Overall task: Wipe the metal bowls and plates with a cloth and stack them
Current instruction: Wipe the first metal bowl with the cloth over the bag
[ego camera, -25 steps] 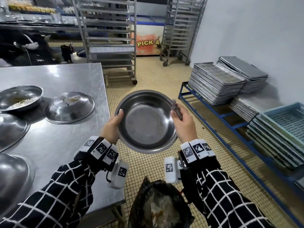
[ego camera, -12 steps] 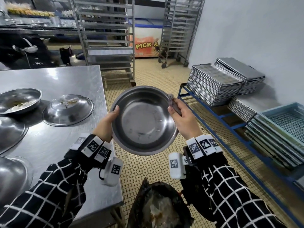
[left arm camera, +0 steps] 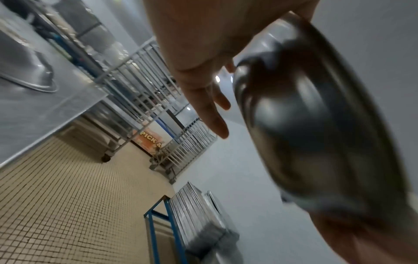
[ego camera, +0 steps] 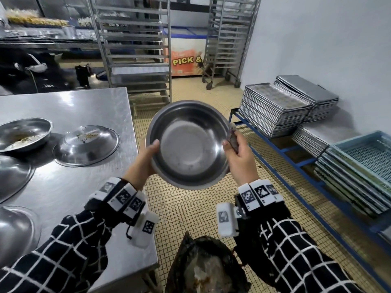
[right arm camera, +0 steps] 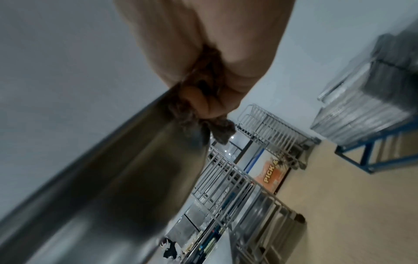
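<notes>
Bowl (ego camera: 188, 144), plain metal, held up in the air off the bench's right edge, over the tiled floor (ego camera: 190, 206), inside tilted twd the head cam. L hand (ego camera: 143, 160) grips its left rim: thumb over the rim inside; left wrist view shows the fingers straight along the bowl's underside. R hand (ego camera: 238, 157) at the right rim, fingers curled round a dark bunched cloth (ego camera: 232, 138), cloth pressed vs the rim; right wrist view shows the cloth squeezed in the fist w/ a tuft poking out.

Bench (ego camera: 69, 106): steel, shiny, left of the person. On it a bowl w/ food scraps (ego camera: 23, 134) at the far left, just beside it an upturned plate (ego camera: 86, 144) w/ crumbs on top, + more metal dishes (ego camera: 12, 176) cut off by the left frame edge.

Room: small beige floor tiles, pale wall on the right. Tall wheeled tray racks (ego camera: 131, 49) behind the bench & further back, an orange sign reading "PICK &" (ego camera: 186, 60) btwn them. Along the right wall a low blue frame (ego camera: 281, 149) carrying stacked baking trays (ego camera: 273, 108); nearer, blue plastic crates (ego camera: 364, 157) on more trays. Dark bin bag (ego camera: 205, 269) on the floor at the person's feet, btwn the checked sleeves (ego camera: 63, 259).
</notes>
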The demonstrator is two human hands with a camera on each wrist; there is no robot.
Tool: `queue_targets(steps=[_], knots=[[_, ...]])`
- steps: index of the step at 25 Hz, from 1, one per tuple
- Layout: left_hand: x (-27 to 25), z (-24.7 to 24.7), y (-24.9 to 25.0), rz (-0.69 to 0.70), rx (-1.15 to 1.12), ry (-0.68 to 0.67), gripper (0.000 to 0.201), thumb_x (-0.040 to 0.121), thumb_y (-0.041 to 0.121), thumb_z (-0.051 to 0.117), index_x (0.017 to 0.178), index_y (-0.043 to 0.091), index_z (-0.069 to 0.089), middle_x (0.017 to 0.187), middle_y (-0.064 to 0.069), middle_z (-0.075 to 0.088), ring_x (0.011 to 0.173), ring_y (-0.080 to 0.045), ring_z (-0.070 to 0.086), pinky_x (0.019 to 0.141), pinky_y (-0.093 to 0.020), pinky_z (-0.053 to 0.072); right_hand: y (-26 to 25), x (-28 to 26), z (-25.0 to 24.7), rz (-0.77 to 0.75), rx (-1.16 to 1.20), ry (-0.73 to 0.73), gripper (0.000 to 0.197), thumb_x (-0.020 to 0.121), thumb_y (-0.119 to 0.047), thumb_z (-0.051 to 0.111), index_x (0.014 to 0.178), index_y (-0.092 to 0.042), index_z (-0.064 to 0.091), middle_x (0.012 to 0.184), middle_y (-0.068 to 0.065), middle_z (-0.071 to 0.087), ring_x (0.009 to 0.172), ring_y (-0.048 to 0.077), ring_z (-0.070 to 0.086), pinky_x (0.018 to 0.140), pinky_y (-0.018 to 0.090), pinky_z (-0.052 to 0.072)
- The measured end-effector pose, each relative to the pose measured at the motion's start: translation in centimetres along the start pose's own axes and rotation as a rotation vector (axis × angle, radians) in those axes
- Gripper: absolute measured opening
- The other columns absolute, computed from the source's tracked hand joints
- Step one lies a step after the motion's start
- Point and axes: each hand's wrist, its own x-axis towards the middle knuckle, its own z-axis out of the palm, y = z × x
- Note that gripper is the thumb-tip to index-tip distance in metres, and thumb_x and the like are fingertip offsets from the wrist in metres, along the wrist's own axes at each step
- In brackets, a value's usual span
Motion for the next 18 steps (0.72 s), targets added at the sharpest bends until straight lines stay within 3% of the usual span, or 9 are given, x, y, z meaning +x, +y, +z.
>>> queue_targets(steps=[2,4,6,7,9,11,12,15,18], knots=[[0.4,-0.5,1.3,0.068,-0.011,-0.01,0.034,0.095,0.041,0.047,0.103,0.009,0.055,0.066,0.006,0.069,0.058,-0.007,0.065,0.059,-0.025,0.051,-0.3,0.9,-0.7,-0.046,-0.109,-0.108,0.04,0.097,-0.029,0.05,0.137,-0.032,0.044,0.119,-0.017,0.062,0.11,0.002,0.055,0.096,0.03,0.041],[0.4,-0.1,1.9,0.03,0.041,0.147,0.031,0.1,0.028,0.038,0.088,0.011,0.06,0.055,0.006,0.066,0.051,-0.007,0.062,0.061,-0.025,0.048,-0.6,1.2,-0.5,-0.078,-0.128,-0.164,0.04,0.097,-0.029,0.049,0.136,-0.03,0.044,0.111,-0.022,0.061,0.103,-0.005,0.055,0.092,0.026,0.041],[0.5,-0.3,1.3,0.024,0.018,0.285,0.035,0.099,0.034,0.042,0.084,0.01,0.062,0.053,0.007,0.064,0.053,-0.007,0.062,0.059,-0.02,0.05,-0.7,0.8,0.1,-0.11,-0.08,-0.125,0.039,0.098,-0.027,0.048,0.137,-0.028,0.042,0.11,-0.025,0.059,0.101,-0.011,0.053,0.085,0.014,0.04],[0.6,-0.2,0.8,0.04,-0.004,0.333,0.039,0.097,0.041,0.045,0.09,0.008,0.063,0.06,0.006,0.066,0.064,-0.011,0.065,0.065,-0.022,0.052,-0.8,0.3,0.7,-0.113,-0.049,-0.085,0.041,0.099,-0.027,0.046,0.139,-0.028,0.04,0.112,-0.025,0.058,0.1,-0.012,0.051,0.082,0.011,0.04],[1.0,0.1,-0.2,0.053,-0.064,0.439,0.06,0.086,0.06,0.05,0.116,0.009,0.062,0.096,0.0,0.071,0.101,-0.022,0.064,0.091,-0.037,0.051,-0.6,-0.5,2.3,-0.071,0.039,-0.001,0.044,0.099,-0.029,0.044,0.143,-0.029,0.034,0.111,-0.025,0.053,0.096,-0.012,0.049,0.078,0.009,0.038],[0.9,0.7,-0.9,0.069,-0.103,0.446,0.083,0.075,0.063,0.055,0.14,0.013,0.042,0.133,-0.008,0.056,0.122,-0.025,0.054,0.101,-0.044,0.046,-0.5,-0.8,3.5,-0.019,0.095,0.071,0.045,0.1,-0.028,0.043,0.144,-0.028,0.033,0.111,-0.023,0.049,0.094,-0.009,0.048,0.077,0.008,0.039],[1.0,0.7,-1.3,0.071,-0.097,0.389,0.087,0.073,0.058,0.058,0.144,0.013,0.034,0.137,-0.011,0.051,0.122,-0.026,0.054,0.095,-0.04,0.05,-0.6,-0.6,3.6,-0.005,0.098,0.095,0.046,0.099,-0.028,0.045,0.144,-0.027,0.033,0.111,-0.023,0.049,0.096,-0.007,0.048,0.081,0.01,0.04],[1.1,-0.2,-0.6,0.093,-0.052,0.173,0.083,0.064,0.044,0.067,0.134,0.015,0.034,0.125,-0.014,0.054,0.1,-0.025,0.064,0.065,-0.027,0.057,-0.6,0.8,1.8,-0.026,0.058,0.07,0.046,0.098,-0.027,0.048,0.142,-0.029,0.037,0.123,-0.019,0.054,0.113,0.003,0.049,0.095,0.023,0.041],[1.1,-1.7,1.5,0.034,-0.082,0.081,0.066,0.054,0.045,0.074,0.113,0.02,0.055,0.096,-0.002,0.065,0.075,-0.015,0.066,0.057,-0.025,0.056,-0.7,2.6,0.3,-0.077,-0.041,-0.11,0.042,0.097,-0.024,0.051,0.137,-0.032,0.045,0.123,-0.016,0.06,0.117,0.003,0.052,0.101,0.028,0.041]])
